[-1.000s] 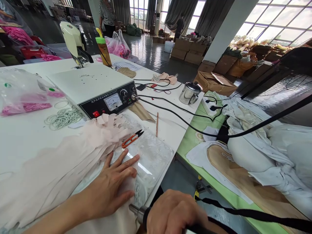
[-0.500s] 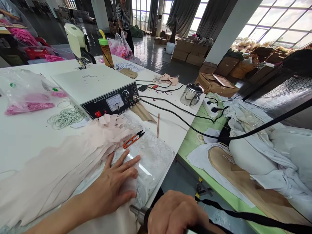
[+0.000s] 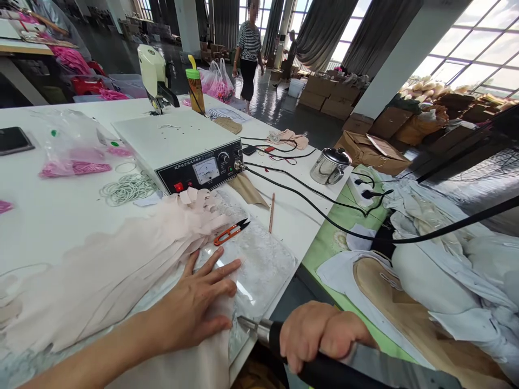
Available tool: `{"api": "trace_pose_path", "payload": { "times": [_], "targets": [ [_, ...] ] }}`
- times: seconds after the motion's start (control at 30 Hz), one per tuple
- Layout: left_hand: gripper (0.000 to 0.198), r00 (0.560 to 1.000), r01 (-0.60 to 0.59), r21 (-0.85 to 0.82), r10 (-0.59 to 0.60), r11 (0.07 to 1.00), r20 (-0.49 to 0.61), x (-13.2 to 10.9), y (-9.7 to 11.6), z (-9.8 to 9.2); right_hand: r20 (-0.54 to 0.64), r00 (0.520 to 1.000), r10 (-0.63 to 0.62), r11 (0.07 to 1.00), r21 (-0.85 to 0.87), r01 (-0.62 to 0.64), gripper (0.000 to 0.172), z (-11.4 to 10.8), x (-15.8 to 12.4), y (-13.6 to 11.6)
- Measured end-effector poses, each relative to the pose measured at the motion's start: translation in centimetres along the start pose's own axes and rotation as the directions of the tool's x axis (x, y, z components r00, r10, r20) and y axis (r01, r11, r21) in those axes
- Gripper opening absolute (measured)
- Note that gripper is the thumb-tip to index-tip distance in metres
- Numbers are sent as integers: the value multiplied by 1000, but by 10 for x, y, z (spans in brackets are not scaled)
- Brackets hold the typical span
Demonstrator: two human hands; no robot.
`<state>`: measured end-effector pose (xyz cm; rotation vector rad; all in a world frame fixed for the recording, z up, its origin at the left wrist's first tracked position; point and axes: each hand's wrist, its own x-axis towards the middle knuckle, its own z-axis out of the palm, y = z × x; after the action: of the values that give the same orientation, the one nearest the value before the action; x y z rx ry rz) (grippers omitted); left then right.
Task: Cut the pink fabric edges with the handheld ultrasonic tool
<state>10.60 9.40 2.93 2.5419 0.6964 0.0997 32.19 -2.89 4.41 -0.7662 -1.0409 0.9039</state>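
My left hand (image 3: 205, 297) lies flat with fingers spread, pressing pale pink fabric (image 3: 203, 362) onto a clear sheet (image 3: 267, 265) at the table's edge. The fabric's near part extends below the wrist. In my right hand (image 3: 320, 332) is a black-handled ultrasonic welding handpiece (image 3: 275, 337), fingers wrapped round it. Its thin metal tip points left, close to my left thumb and the fabric edge; contact cannot be made out. Orange thread snips (image 3: 231, 232) rest just beyond my left fingertips. A stack of pale pink fabric strips (image 3: 133, 259) spreads out to the left.
Behind the fabric stands a control box (image 3: 198, 167) with a dial, its black cable (image 3: 308, 200) crossing rightward. A steel mug (image 3: 330, 165), a pencil (image 3: 271, 213) and elastic loops (image 3: 127, 189) are on the table. White cloth and padding (image 3: 446, 254) cover a green surface at right.
The view has swung slightly left. My right hand has shifted away rightward and forward with the handpiece, showing more of it. My left hand stays on the fabric. A person in stripes has walked rightward.
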Motion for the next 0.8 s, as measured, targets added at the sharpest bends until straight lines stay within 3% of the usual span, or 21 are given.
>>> {"api": "trace_pose_path", "payload": {
  "times": [0.1, 0.17, 0.4, 0.5, 0.6, 0.8],
  "targets": [
    [24, 1000, -9, 5, 9, 1000, 11, 0, -2, 1, -19, 990, -142, 989, -44, 141, 22, 6, 5, -9],
    [23, 1000, -20, 38, 20, 999, 1, 0, -2, 2, -29, 985, -171, 983, -70, 168, 19, 11, 10, -12],
    [22, 993, -37, 189, 57, 981, -103, -2, -3, 8, -160, 984, -71, 995, -85, 58, 11, 16, 29, -24],
    [22, 989, -59, 226, 88, 972, -121, -1, -6, 9, -208, 971, -119, 993, -54, 110, 12, 14, 36, -14],
    [22, 992, -47, 235, 73, 971, -103, -1, -6, 8, -152, 955, -253, 967, -17, 254, 16, 10, 42, 2],
    [23, 997, -6, 207, 22, 978, -74, -1, 1, 4, -122, 966, -228, 972, 34, 234, 18, 9, 48, 15]
  ]
}}
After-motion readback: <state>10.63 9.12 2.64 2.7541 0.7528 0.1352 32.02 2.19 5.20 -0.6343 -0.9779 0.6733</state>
